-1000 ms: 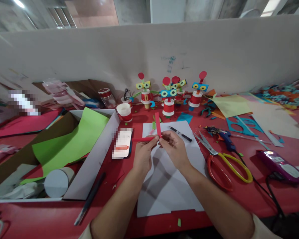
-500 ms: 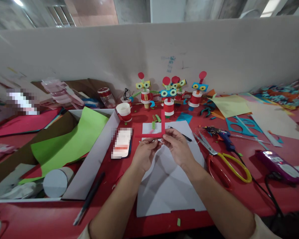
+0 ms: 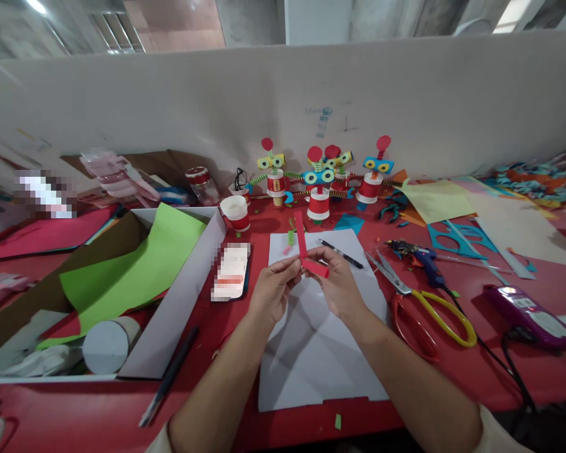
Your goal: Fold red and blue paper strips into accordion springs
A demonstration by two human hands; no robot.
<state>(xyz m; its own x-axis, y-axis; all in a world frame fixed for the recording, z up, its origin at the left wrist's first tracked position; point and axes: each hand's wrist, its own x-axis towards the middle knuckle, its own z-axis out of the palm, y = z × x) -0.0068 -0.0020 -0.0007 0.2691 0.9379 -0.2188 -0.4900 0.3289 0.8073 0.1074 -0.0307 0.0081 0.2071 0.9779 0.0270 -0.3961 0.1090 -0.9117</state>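
Note:
Two red paper strips [image 3: 300, 234] meet at a corner between my hands, above the white sheet [image 3: 321, 352]. One strip points away from me and the other lies toward the right, across my right fingers. My left hand [image 3: 274, 288] is closed, thumb and fingers pinching the strips at the corner. My right hand [image 3: 334, 280] is closed on them too, close beside the left. Just beyond the hands lie small folded green and pink paper springs [image 3: 290, 238]. A black pen [image 3: 340, 253] rests on the sheet to the right.
Paper-cup robot figures [image 3: 318, 202] stand at the back. A phone [image 3: 231, 270] and an open box [image 3: 170, 308] with green paper are on the left. Scissors [image 3: 405, 289], a glue gun [image 3: 427, 261], its cable and a purple device [image 3: 531, 314] lie on the right.
The strip that pointed left now points right, over my right fingers. The other strip has shifted left and tilted. Both hands have stayed nearly in place.

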